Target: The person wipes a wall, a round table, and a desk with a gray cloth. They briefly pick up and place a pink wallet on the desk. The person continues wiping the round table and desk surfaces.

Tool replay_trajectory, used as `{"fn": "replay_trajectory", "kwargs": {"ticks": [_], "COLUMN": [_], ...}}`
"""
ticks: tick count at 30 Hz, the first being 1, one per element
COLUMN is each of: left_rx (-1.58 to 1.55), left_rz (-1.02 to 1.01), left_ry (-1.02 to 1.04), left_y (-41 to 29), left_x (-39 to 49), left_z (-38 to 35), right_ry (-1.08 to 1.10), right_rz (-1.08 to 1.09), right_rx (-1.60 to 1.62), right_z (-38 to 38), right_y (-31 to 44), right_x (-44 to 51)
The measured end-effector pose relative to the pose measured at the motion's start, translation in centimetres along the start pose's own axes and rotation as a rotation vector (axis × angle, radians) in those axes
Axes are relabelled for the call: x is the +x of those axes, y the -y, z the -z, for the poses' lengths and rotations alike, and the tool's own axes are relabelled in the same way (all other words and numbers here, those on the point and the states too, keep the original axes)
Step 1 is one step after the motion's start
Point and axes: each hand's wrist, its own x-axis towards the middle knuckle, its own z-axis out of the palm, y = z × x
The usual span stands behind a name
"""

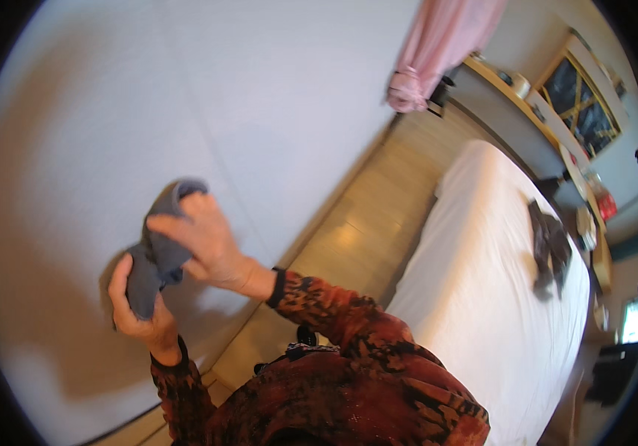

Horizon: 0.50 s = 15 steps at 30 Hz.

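Observation:
Before a pale wall, both my hands hold a grey-blue knit cloth piece (164,245) that looks like a rolled or folded sock. My left hand (143,323) grips its lower part, the thumb on one side and the fingers on the other. At the upper end, my right hand (213,240) has some fingertips tucked into a rounded opening, while another finger lies along the outside. The cloth bends at its middle, between the two hands. Whether it is one piece or two cannot be told.
To the right stands a bed with a white sheet (464,267), and dark cloth pieces (550,245) lie on it. A tiled floor strip (346,228) runs between bed and wall (296,111). Beyond are a tied pink curtain (408,89) and a wooden shelf (542,128) with small items.

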Motion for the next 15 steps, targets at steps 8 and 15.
{"fn": "replay_trajectory", "kwargs": {"ticks": [8, 15], "left_rx": [0.103, -0.107], "left_rz": [0.201, 0.137], "left_ry": [0.380, 0.222], "left_y": [4.4, 2.1], "left_x": [-7.2, -4.3], "left_z": [-4.4, -8.7], "right_ry": [0.143, -0.052], "right_rz": [-0.448, -0.524], "right_rx": [-0.036, 0.070], "right_z": [0.9, 3.9], "right_y": [-4.1, -5.4], "right_x": [-10.3, -6.7]}}
